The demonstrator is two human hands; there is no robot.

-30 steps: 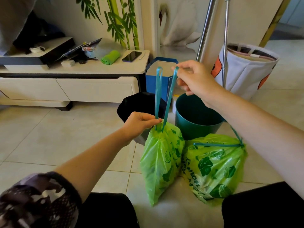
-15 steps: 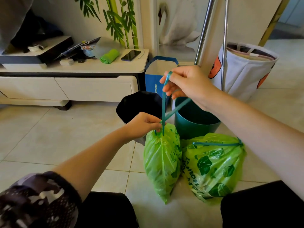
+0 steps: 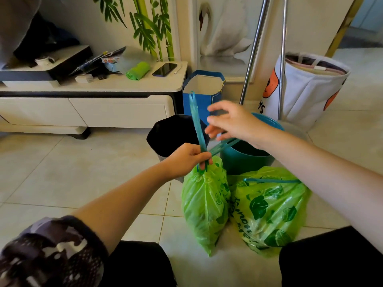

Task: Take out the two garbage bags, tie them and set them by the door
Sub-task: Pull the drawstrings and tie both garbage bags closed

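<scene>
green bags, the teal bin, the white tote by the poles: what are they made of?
Green garbage bags: thin plastic film, glossy and translucent, finely creased, printed leaves.
Teal bin: looks like rigid moulded plastic, smooth with a dull sheen.
White tote: probably woven fabric or canvas, matte, soft folds, stitched rim; coating can't be judged.

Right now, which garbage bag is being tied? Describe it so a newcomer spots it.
On the tiled floor in front of the black bin and the teal bin stand two green bags. It is the narrower left bag, neck gripped by the left hand, blue drawstrings sticking up.
</scene>
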